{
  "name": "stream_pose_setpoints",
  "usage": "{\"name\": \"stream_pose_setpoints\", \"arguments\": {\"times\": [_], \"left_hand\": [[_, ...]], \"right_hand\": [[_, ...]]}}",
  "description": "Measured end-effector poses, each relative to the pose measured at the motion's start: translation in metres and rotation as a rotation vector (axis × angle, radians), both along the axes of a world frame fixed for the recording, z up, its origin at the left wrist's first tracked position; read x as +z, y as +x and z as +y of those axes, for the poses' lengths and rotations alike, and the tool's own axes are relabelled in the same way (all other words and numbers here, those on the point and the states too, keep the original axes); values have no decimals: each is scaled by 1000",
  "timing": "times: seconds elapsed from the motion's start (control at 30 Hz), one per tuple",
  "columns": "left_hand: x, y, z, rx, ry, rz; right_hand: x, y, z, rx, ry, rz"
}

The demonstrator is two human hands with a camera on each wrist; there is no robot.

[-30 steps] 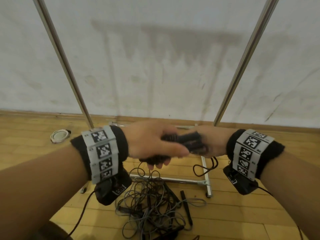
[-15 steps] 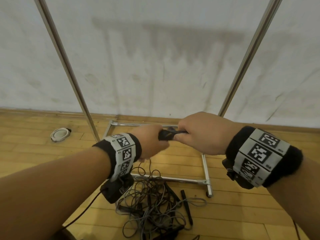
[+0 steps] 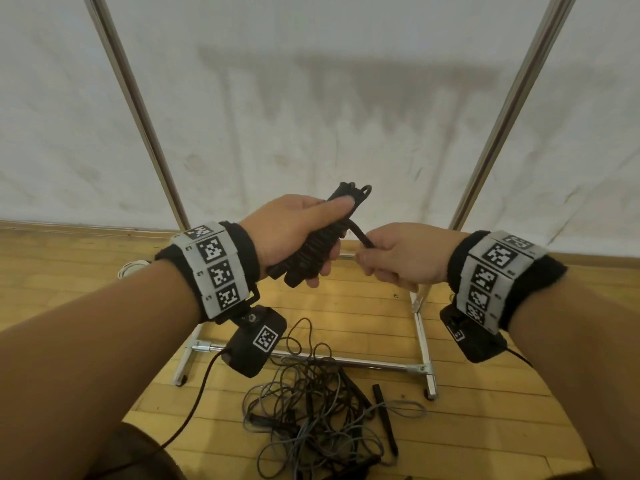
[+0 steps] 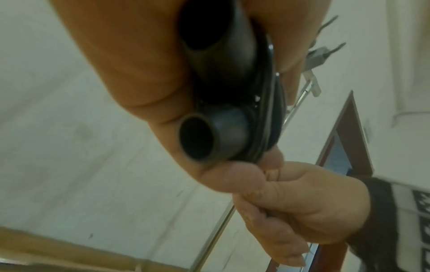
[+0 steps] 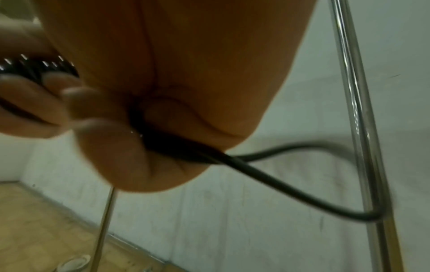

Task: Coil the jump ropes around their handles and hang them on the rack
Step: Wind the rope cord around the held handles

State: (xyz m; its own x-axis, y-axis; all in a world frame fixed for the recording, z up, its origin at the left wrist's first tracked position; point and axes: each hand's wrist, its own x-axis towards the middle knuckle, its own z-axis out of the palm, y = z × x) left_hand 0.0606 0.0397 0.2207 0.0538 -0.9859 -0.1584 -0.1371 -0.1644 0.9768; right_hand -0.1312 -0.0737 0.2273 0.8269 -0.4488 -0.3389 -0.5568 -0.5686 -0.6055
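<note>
Black wristbands (image 3: 239, 258) with grey marker tiles, black cabled cameras (image 3: 256, 341) beneath

Left hand (image 3: 294, 233) is gripping the coiled jump rope bundle (image 3: 320, 244) mid-frame, thumb lying along it, while the right hand (image 3: 401, 258) is pinching its loose end. Tangled ropes (image 3: 318, 414) are sitting on the floor at the bottom, by the rack (image 3: 420, 327) base.

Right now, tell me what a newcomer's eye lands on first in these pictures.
First, the two hands at centre: the left hand grips a black jump rope bundle wound around its handles, while the right hand pulls the loose rope end sideways. Next, the tangled pile of ropes on the wooden floor below, at the foot of the chrome rack.
</note>
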Motion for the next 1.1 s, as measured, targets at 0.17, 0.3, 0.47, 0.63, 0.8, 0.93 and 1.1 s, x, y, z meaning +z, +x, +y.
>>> {"name": "stream_pose_setpoints", "arguments": {"times": [0.17,0.3,0.47,0.63,0.8,0.93,1.1], "left_hand": [[3,-16,2,-266,162,-448],[-12,-34,-3,-389,335,-886],[-21,-32,-16,-278,415,-1080],[-22,-24,-22,-112,321,-996],[-17,-6,-28,95,215,-553],[-9,8,-29,70,137,-222],[-8,15,-30,10,79,96]], "right_hand": [[-6,7,-5,98,-145,116],[1,21,-3,126,-321,182],[17,37,9,183,-628,194],[23,36,21,164,-690,151],[22,24,31,75,-571,-8],[17,8,26,-68,-388,-168],[-3,-3,20,-90,-227,-229]]}}
